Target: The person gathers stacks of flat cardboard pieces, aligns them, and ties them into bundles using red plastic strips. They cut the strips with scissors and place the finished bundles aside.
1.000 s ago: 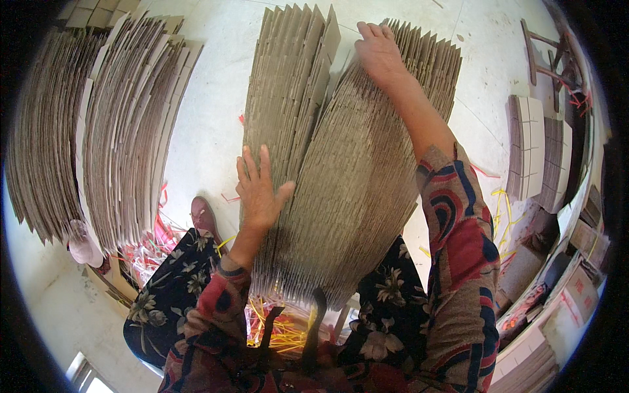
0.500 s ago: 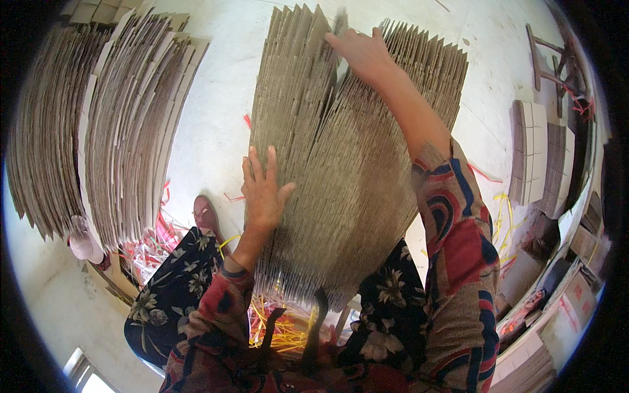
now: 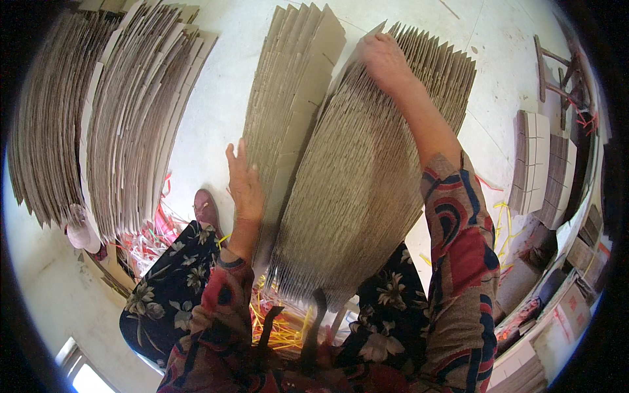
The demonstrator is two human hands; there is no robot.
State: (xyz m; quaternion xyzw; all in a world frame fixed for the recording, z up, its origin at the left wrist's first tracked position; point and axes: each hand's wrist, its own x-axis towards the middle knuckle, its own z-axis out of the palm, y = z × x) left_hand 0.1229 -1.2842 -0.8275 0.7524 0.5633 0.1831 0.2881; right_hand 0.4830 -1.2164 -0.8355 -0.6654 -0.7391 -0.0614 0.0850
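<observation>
Tall brown stack of flattened corrugated cardboard sheets [image 3: 367, 177] stands on edge on the pale floor [image 3: 216, 118] before the person's knees, split in two; the left hand [image 3: 244, 183] lies flat against the left part with fingers loosely spread, and the right hand [image 3: 383, 60] has its fingers curled over the top edges. With only that light hold, the leaning sheets could fan out and slide down. No container shows; more cardboard stacks [image 3: 105, 118] lean at the left.

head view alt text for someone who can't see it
Seen from above, a person's left hand and right hand part a standing stack of flat cardboard sheets; another fanned cardboard stack stands left on the pale floor.
</observation>
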